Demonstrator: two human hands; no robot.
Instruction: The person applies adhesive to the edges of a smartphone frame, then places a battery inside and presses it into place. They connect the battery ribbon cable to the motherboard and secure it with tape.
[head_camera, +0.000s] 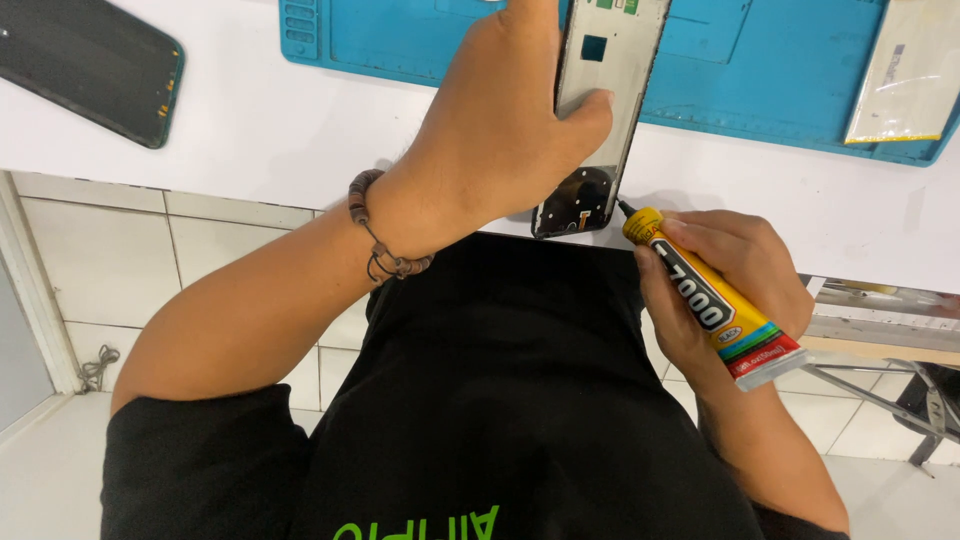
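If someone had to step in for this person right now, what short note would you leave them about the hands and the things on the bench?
Left hand: grips the phone frame by its edge, holding it tilted over the white bench, with its lower end near the bench edge.
Right hand: holds the yellow glue tube, with its thin black nozzle at the frame's lower corner.
Nearby: a blue work mat lies behind the frame, a dark phone back cover lies far left and a pale flat pack far right.
Done: I cannot tell how much glue is already on.
Left: probably the rest of the frame's rim.
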